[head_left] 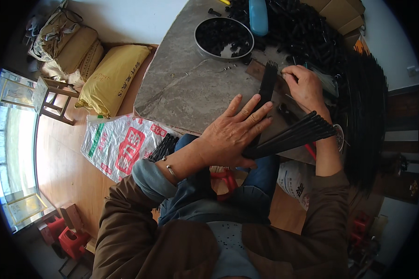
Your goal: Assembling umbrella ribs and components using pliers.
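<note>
My left hand (239,125) lies with fingers spread over a row of thin black rods (268,79) on the table, their tips level like a comb. A fanned bundle of black rods (298,135) extends to the right from beneath that hand, near its thumb. My right hand (305,86) is closed, thumb against forefinger, just right of the row's tips; whatever it pinches is too small to make out. Beneath the row lies a brownish flat plate (255,69). A round metal bowl (198,43) of small black parts stands beyond my hands.
The grey stone-patterned table (172,76) carries a heap of black parts (293,28) and a blue case (258,17) at the back. Long black rods (365,102) are massed at the right. Left are a yellow sack (114,76), a wooden stool (56,93) and a printed white sack (107,144).
</note>
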Tool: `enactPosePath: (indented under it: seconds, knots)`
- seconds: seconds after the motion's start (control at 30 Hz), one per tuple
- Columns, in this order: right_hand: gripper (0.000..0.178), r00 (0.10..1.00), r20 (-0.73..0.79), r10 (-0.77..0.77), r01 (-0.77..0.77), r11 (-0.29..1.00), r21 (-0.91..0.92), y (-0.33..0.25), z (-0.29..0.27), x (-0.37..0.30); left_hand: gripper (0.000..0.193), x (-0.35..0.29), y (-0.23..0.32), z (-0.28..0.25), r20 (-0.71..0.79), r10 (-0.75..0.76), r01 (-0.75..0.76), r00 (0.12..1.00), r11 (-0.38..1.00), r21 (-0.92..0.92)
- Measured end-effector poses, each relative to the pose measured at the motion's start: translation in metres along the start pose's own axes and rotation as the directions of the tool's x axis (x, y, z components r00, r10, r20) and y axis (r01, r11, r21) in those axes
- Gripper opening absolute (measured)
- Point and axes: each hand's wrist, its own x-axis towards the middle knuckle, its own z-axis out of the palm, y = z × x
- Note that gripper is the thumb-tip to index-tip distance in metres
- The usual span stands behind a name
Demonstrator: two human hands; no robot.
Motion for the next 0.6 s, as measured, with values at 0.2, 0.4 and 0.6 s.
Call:
enactPosePath:
  seconds: [0.2,0.4,0.6]
  knots:
    - [0.008,0.982,-0.076,-0.173,0.168,0.984,-0.067,0.005,0.001,0.004,0.108,0.001,0.001,0.002,-0.023,-0.001,0.0,1.0,1.0,-0.019]
    - [0.008,0.978,-0.027,-0.208,0.204,0.973,-0.113,-0.001,-0.001,0.011,0.104,-0.001,0.0,0.002,-0.031,-0.004,0.004,1.0,1.0,-0.01]
    - [0.008,0.951,-0.047,-0.306,0.298,0.945,-0.136,0.006,-0.002,0.018,0.103,-0.001,0.0,0.002,-0.044,-0.007,0.005,0.999,0.999,-0.038]
